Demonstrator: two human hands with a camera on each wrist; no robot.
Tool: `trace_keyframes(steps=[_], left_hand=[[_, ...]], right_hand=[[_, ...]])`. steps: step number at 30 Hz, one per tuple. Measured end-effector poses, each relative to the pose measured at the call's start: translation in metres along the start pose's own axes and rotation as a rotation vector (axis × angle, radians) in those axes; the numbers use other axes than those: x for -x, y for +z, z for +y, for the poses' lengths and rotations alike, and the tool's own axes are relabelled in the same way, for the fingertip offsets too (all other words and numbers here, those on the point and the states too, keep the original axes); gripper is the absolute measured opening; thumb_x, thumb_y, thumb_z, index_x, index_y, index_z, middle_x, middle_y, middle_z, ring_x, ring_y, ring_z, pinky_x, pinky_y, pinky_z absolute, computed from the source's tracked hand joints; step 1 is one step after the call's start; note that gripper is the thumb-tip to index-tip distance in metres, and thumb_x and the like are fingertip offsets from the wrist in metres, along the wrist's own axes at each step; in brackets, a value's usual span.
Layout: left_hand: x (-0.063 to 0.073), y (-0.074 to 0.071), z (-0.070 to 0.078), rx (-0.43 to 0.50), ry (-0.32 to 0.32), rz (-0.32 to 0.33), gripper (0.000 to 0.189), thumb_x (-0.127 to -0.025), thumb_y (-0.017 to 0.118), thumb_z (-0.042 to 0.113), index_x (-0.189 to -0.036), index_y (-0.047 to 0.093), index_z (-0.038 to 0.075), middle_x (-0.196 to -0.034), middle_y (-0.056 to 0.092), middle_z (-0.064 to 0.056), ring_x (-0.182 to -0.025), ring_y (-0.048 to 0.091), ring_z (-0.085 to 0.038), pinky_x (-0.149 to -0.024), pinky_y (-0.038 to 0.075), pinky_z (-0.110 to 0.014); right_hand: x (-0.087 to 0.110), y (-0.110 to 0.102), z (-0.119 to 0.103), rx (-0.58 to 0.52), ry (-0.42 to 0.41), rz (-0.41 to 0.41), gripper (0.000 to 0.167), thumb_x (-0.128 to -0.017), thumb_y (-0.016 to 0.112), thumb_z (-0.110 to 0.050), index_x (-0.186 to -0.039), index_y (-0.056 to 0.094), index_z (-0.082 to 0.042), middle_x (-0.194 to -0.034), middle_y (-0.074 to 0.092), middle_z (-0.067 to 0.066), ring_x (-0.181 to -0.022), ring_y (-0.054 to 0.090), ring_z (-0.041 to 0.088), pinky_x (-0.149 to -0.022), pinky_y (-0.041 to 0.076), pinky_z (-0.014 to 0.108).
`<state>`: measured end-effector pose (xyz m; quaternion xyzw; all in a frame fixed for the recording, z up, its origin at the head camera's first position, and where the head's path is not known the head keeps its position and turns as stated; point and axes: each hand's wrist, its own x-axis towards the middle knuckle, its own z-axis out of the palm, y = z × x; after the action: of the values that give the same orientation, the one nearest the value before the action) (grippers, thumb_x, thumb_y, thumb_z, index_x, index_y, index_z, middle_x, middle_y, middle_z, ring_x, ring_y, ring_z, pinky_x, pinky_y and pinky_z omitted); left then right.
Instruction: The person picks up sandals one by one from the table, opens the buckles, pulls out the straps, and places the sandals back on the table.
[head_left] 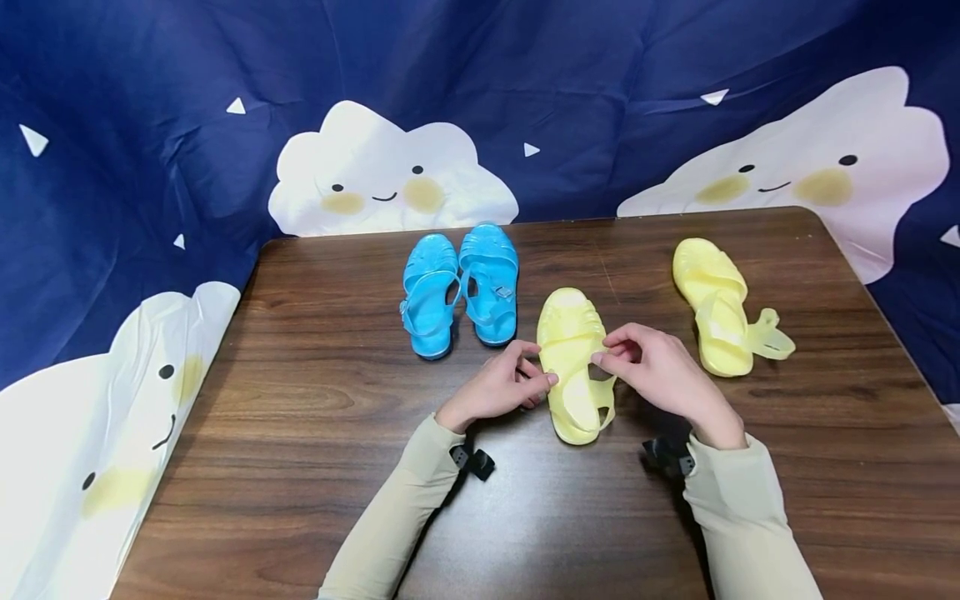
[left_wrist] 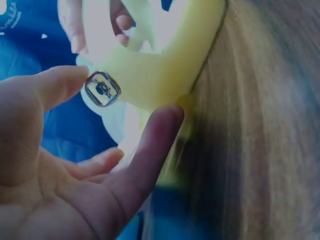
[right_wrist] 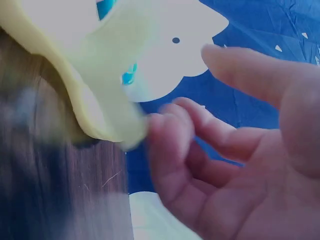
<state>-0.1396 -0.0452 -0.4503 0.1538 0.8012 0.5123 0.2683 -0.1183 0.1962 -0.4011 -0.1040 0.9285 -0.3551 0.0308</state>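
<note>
A yellow jelly sandal (head_left: pixel 573 358) lies on the table between my two hands, toe pointing away. My left hand (head_left: pixel 498 385) is at its left side, fingers spread, with fingertips right at the edge. In the left wrist view, the thumb tip meets the metal buckle (left_wrist: pixel 103 89) and a finger reaches the sandal's side (left_wrist: pixel 155 80). My right hand (head_left: pixel 660 367) is at the opposite side, by the strap. In the right wrist view its thumb stands apart, while the bent fingertips (right_wrist: pixel 172 125) are right by the sandal's blurred edge (right_wrist: pixel 107 117).
A pair of blue jelly sandals (head_left: pixel 489 279) stands side by side at the back, left of centre. The other yellow sandal (head_left: pixel 712 304) lies at the right with its strap (head_left: pixel 771 335) spread out sideways. Behind the brown wooden table (head_left: pixel 300 417) hangs a dark blue cloth (head_left: pixel 570 83) with cloud faces.
</note>
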Motion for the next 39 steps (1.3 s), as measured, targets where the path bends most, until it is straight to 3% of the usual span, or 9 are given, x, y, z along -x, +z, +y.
trace_keyframes(steps=[7, 12, 16, 20, 26, 39], left_hand=[[0.002, -0.001, 0.006, 0.063, -0.071, -0.001, 0.066, -0.091, 0.066, 0.034, -0.14, 0.034, 0.003, -0.099, 0.066, -0.012, -0.077, 0.071, -0.028, -0.071, 0.057, -0.036], [-0.001, 0.001, 0.003, 0.088, -0.126, -0.025, 0.077, -0.089, 0.069, 0.035, -0.146, 0.029, 0.002, -0.096, 0.066, -0.008, -0.074, 0.07, -0.022, -0.069, 0.058, -0.033], [-0.003, 0.003, 0.002, 0.124, -0.153, -0.049, 0.078, -0.089, 0.069, 0.033, -0.146, 0.028, 0.0, -0.094, 0.065, -0.011, -0.076, 0.07, -0.023, -0.069, 0.059, -0.033], [-0.004, 0.004, 0.001, 0.146, -0.167, -0.064, 0.077, -0.09, 0.068, 0.031, -0.147, 0.027, -0.001, -0.094, 0.065, -0.012, -0.077, 0.071, -0.024, -0.07, 0.059, -0.033], [-0.004, 0.005, 0.002, 0.175, -0.177, -0.068, 0.075, -0.091, 0.068, 0.03, -0.146, 0.029, -0.002, -0.09, 0.066, -0.011, -0.074, 0.071, -0.023, -0.069, 0.059, -0.033], [-0.003, 0.007, 0.002, 0.236, -0.179, -0.078, 0.073, -0.09, 0.069, 0.025, -0.146, 0.029, -0.001, -0.089, 0.065, -0.009, -0.067, 0.068, -0.017, -0.068, 0.059, -0.032]], right_hand=[[0.0, -0.006, 0.001, -0.018, 0.116, -0.028, 0.039, -0.092, 0.063, -0.041, -0.104, 0.061, -0.004, -0.09, 0.064, 0.008, -0.075, 0.056, 0.015, -0.066, 0.043, 0.026], [0.0, -0.007, 0.006, -0.05, 0.216, -0.154, 0.052, -0.093, 0.058, -0.048, -0.11, 0.056, 0.001, -0.088, 0.065, 0.01, -0.068, 0.064, 0.014, -0.065, 0.048, 0.028], [-0.002, -0.002, 0.008, -0.1, 0.267, -0.28, 0.052, -0.093, 0.058, -0.048, -0.104, 0.054, 0.003, -0.081, 0.065, 0.01, -0.064, 0.065, 0.014, -0.062, 0.054, 0.03], [-0.004, 0.009, 0.01, -0.169, 0.254, -0.359, 0.041, -0.094, 0.06, -0.042, -0.092, 0.055, 0.0, -0.071, 0.063, 0.007, -0.059, 0.065, 0.014, -0.06, 0.057, 0.033], [-0.005, 0.02, 0.007, -0.192, 0.209, -0.386, 0.037, -0.094, 0.06, -0.04, -0.084, 0.059, -0.005, -0.063, 0.062, 0.004, -0.054, 0.061, 0.014, -0.055, 0.054, 0.032], [-0.004, 0.024, 0.001, -0.21, 0.226, -0.437, 0.036, -0.094, 0.061, -0.035, -0.097, 0.05, -0.001, -0.069, 0.063, 0.01, -0.053, 0.064, 0.016, -0.056, 0.057, 0.037]])
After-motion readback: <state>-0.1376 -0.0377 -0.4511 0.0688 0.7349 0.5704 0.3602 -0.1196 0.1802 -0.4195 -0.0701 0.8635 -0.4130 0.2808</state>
